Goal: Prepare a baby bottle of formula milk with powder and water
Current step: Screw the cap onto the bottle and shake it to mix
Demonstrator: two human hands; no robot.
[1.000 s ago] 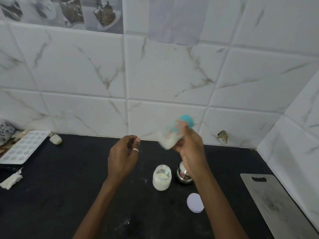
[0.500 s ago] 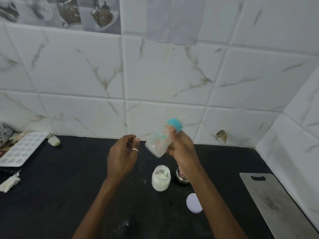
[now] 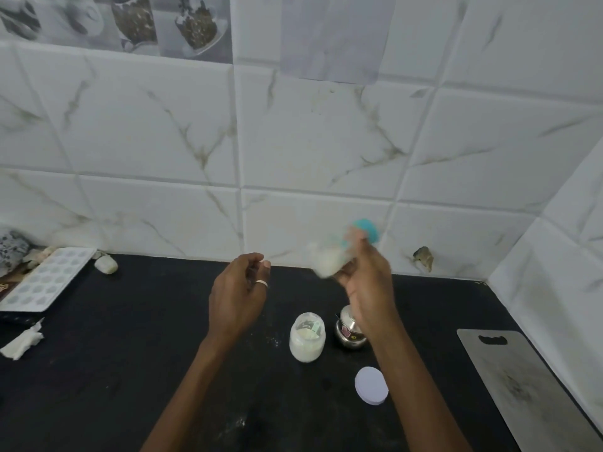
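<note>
My right hand point(image 3: 367, 278) grips a baby bottle point(image 3: 329, 259) with a teal cap, tilted with the cap up and to the right; the bottle is motion-blurred and holds white milk. My left hand point(image 3: 236, 295), wearing a ring, hovers beside it with loosely curled fingers and holds nothing. On the black counter point(image 3: 114, 370) below stands an open jar of white powder point(image 3: 306, 340). Its white round lid point(image 3: 371, 384) lies to the right. A small steel pot point(image 3: 349, 331) stands behind my right wrist.
A white ice tray point(image 3: 45, 278) and a crumpled tissue point(image 3: 21, 344) lie at the far left. A steel cutting board point(image 3: 525, 386) lies at the right, near the tiled corner wall. A small white lump point(image 3: 106, 265) sits by the back wall.
The bottle in my right hand swung left and then back right, staying tilted and blurred. My left hand has stayed about where it was.
</note>
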